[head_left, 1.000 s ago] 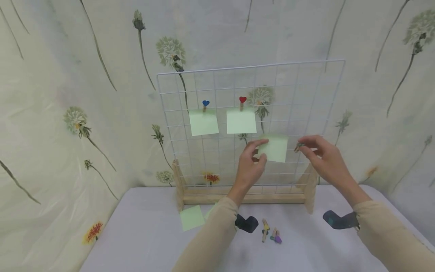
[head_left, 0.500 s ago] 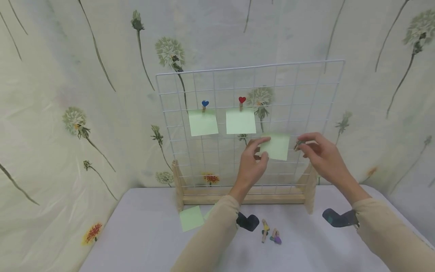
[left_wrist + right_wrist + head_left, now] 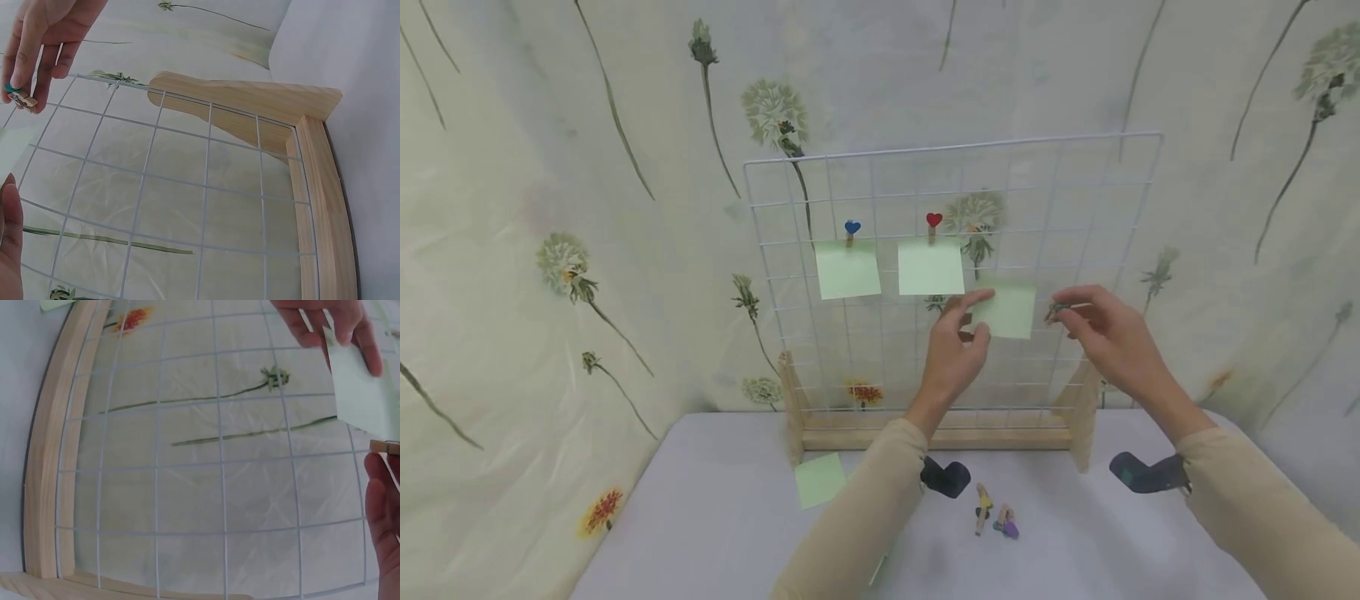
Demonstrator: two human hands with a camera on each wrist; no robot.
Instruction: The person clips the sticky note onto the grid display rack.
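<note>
My left hand (image 3: 955, 354) grips a pale green paper note (image 3: 1011, 310) by its left edge, in front of a white wire grid (image 3: 865, 155). Close by on the right, my right hand (image 3: 1116, 342) pinches a small wooden clothespin (image 3: 1057, 312) between thumb and fingers. A green decoration shows on that clothespin in the left wrist view. The clothespin is just off the note's right edge in the head view. Up and to the left, two more green notes (image 3: 931, 268) hang from the grid, under a red heart clothespin (image 3: 933, 222) and a blue heart clothespin (image 3: 852, 229).
The grid stands in a wooden base (image 3: 1007, 438) on a table with a white cover (image 3: 715, 500). Several loose clothespins (image 3: 982, 508) lie in front. A green note (image 3: 820, 481) lies at the left, partly near my sleeve. A flower-printed cloth (image 3: 625, 333) hangs behind.
The left hand has raised the held note a little along the grid. My right hand, with the clothespin, has also risen slightly and stays beside it.
</note>
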